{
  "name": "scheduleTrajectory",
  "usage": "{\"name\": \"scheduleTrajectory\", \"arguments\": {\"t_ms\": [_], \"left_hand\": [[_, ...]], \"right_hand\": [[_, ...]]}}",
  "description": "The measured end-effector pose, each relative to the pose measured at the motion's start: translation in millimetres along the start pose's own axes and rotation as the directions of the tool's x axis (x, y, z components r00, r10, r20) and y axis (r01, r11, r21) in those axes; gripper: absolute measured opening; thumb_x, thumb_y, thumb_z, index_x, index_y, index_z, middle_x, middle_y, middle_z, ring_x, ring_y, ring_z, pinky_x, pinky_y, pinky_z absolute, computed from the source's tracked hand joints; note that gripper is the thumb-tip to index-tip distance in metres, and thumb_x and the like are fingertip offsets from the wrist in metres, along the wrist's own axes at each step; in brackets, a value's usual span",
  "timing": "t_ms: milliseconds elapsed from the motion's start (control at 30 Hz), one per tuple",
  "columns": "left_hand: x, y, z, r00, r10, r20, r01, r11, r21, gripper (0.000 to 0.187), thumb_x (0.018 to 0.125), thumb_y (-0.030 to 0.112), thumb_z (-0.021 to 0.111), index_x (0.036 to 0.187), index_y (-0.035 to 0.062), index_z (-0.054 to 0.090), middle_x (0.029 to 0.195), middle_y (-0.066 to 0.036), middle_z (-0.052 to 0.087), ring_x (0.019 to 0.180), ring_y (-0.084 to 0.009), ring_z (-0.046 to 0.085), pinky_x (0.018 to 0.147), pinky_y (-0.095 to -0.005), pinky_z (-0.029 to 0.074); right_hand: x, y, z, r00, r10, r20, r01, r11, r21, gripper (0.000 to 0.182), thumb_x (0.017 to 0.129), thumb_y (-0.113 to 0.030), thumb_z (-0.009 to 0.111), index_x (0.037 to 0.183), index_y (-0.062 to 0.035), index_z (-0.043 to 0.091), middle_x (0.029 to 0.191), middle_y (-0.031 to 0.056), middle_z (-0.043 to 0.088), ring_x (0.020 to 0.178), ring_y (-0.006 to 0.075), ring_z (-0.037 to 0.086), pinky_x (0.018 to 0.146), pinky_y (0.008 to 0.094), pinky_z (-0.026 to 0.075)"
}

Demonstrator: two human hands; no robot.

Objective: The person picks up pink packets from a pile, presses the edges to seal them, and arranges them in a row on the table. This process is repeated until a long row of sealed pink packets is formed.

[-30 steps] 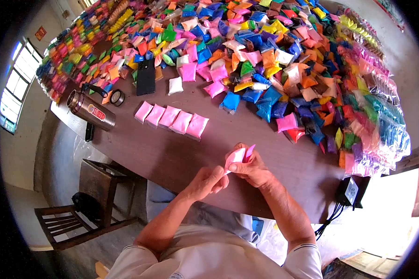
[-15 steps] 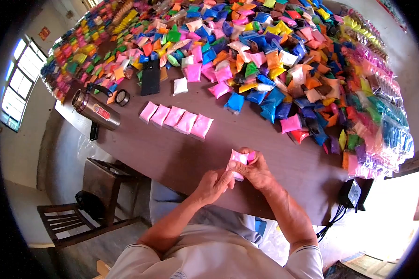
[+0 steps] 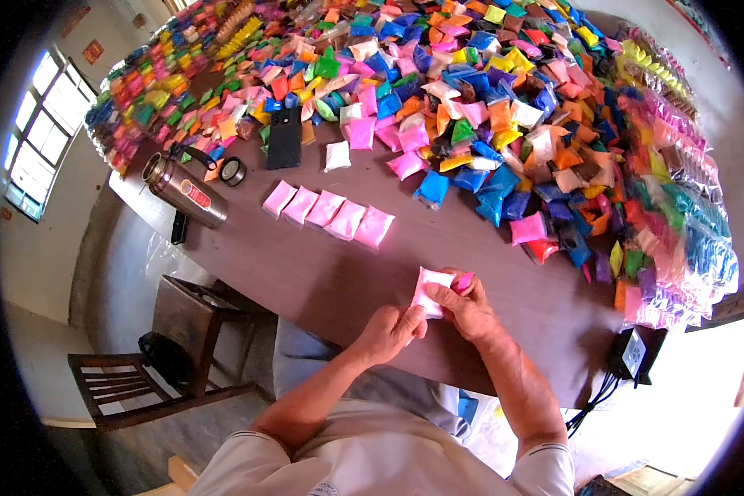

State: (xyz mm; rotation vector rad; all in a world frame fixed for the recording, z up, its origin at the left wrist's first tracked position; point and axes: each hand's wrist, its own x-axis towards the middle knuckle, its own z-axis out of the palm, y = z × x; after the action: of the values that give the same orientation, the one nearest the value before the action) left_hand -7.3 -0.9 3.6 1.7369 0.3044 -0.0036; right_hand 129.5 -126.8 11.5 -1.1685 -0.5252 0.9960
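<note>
My right hand grips a light pink packet near the table's front edge, its thumb pressed on the packet's face. Something brighter pink sticks out behind its fingers, mostly hidden. The fingers of my left hand are closed at the packet's lower corner. Further up the table, several light pink packets lie side by side in a slanting row. A white packet lies alone beyond that row.
A large heap of colourful packets covers the table's far side. On the left stand a steel flask, its lid and a black phone. A black device with cables sits at the right edge. A wooden chair stands lower left.
The packet has tilted and shows more of its face, with the left hand lower at its corner. The whole view has shifted slightly, moving the table things right and down.
</note>
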Motion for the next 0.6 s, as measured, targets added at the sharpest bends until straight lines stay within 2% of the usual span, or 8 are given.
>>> {"name": "scheduleTrajectory", "arguments": {"t_ms": [33, 167, 233, 467, 533, 600], "left_hand": [[-0.1, -1.1, -0.1, 1.0, -0.019, -0.006, 0.019, 0.999, -0.033, 0.058, 0.098, 0.052, 0.037, 0.067, 0.0068, 0.056, 0.056, 0.002, 0.046, 0.053, -0.0076, 0.045, 0.049, -0.0247, 0.035], [-1.0, 2.2, -1.8, 0.999, -0.029, 0.038, 0.029, 1.0, 0.008, 0.059, 0.098, 0.052, 0.036, 0.066, 0.0063, 0.056, 0.056, 0.001, 0.048, 0.052, -0.0082, 0.046, 0.049, -0.0255, 0.036], [-1.0, 2.8, -1.1, 0.999, 0.022, 0.036, -0.024, 0.999, 0.048, 0.06, 0.098, 0.052, 0.036, 0.067, 0.0057, 0.057, 0.056, 0.001, 0.049, 0.053, -0.009, 0.047, 0.049, -0.026, 0.037], [0.1, 1.5, -1.0, 0.999, 0.023, 0.024, -0.025, 0.997, 0.075, 0.061, 0.098, 0.053, 0.036, 0.066, 0.0056, 0.057, 0.057, 0.0, 0.05, 0.053, -0.0091, 0.047, 0.049, -0.0257, 0.037], [0.9, -4.6, -2.2, 0.999, -0.027, 0.044, 0.027, 1.0, -0.007, 0.06, 0.098, 0.051, 0.036, 0.066, 0.0058, 0.056, 0.058, 0.001, 0.05, 0.053, -0.0079, 0.046, 0.049, -0.0244, 0.036], [0.9, -5.0, -3.1, 0.998, -0.049, 0.049, 0.051, 0.997, -0.049, 0.059, 0.099, 0.05, 0.036, 0.066, 0.0059, 0.056, 0.059, 0.001, 0.051, 0.053, -0.0073, 0.045, 0.049, -0.0238, 0.036]], "right_hand": [[-0.7, -3.3, 1.9, 0.998, 0.054, -0.016, -0.054, 0.999, -0.001, 0.024, 0.09, -0.021, 0.064, 0.102, -0.0014, 0.062, 0.088, 0.001, 0.064, 0.078, 0.0096, 0.058, 0.071, 0.0261, 0.047], [0.6, -4.2, 5.5, 0.999, 0.047, -0.017, -0.046, 0.999, 0.016, 0.022, 0.09, -0.022, 0.065, 0.098, -0.0021, 0.063, 0.085, 0.0007, 0.064, 0.077, 0.0093, 0.058, 0.07, 0.0257, 0.047], [-0.4, -4.4, 4.2, 0.999, 0.036, -0.039, -0.04, 0.993, -0.107, 0.021, 0.089, -0.023, 0.065, 0.095, -0.0032, 0.064, 0.082, 0.0003, 0.065, 0.075, 0.0088, 0.057, 0.067, 0.0255, 0.046], [-0.3, 1.4, 3.0, 0.999, 0.007, -0.049, -0.013, 0.992, -0.122, 0.022, 0.089, -0.026, 0.065, 0.094, -0.0043, 0.065, 0.079, -0.0008, 0.064, 0.07, 0.0088, 0.056, 0.062, 0.0258, 0.045], [1.2, 9.2, 2.0, 0.987, 0.092, -0.128, -0.091, 0.996, 0.011, 0.025, 0.089, -0.03, 0.064, 0.093, -0.0052, 0.066, 0.077, -0.0015, 0.063, 0.066, 0.0083, 0.054, 0.058, 0.0254, 0.042], [-0.8, 9.9, -5.3, 0.991, 0.118, -0.066, -0.113, 0.99, 0.082, 0.027, 0.089, -0.032, 0.063, 0.093, -0.0054, 0.066, 0.077, -0.0015, 0.062, 0.065, 0.0083, 0.053, 0.056, 0.0249, 0.041]]}}
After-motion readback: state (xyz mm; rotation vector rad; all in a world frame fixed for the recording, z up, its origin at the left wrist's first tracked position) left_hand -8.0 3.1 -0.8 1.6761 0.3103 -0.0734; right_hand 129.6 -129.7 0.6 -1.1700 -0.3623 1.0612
